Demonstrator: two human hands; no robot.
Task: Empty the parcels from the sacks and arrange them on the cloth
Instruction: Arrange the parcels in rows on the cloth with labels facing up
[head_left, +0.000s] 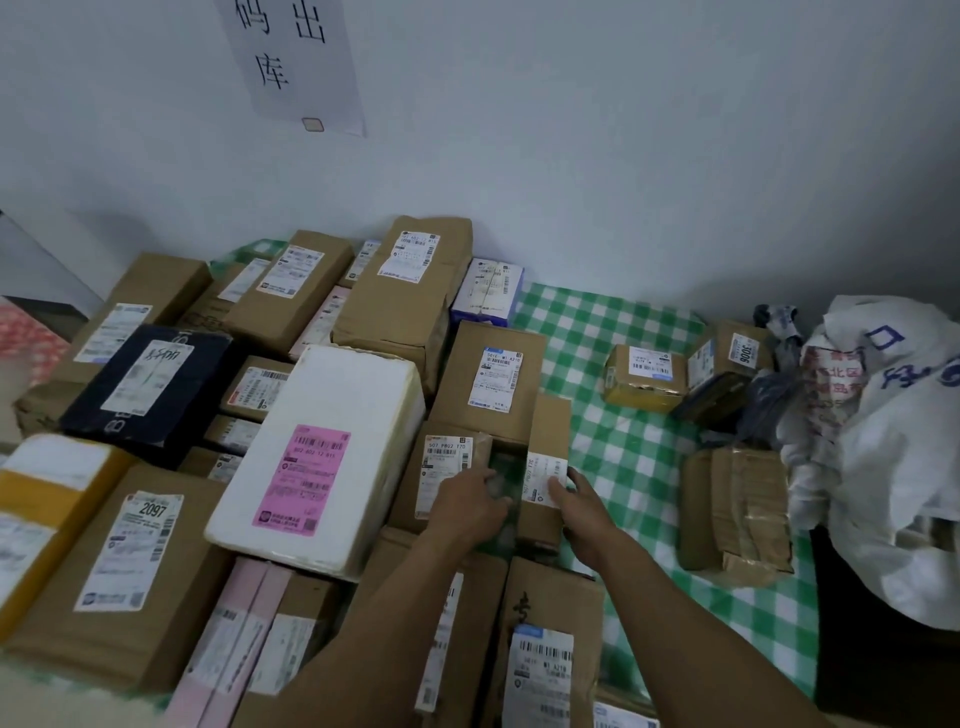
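A green and white checked cloth (631, 447) covers the floor, and several parcels are packed on its left half. My left hand (467, 506) holds a small brown box (441, 462) labelled "S07 P802 170", fingers curled over its right edge. Just to the right, my right hand (582, 506) grips a narrow brown box (545, 441), with the thumb on its white label. A thin gap separates the two boxes. A crumpled white sack (893, 457) with blue and red print lies at the far right.
A white foam box (332, 415) with a pink label and a dark blue parcel (150, 384) lie to the left. Loose brown parcels (644, 379) and a taped one (737, 514) rest on the cloth near the sack. A wall with a paper sign (296, 62) stands behind.
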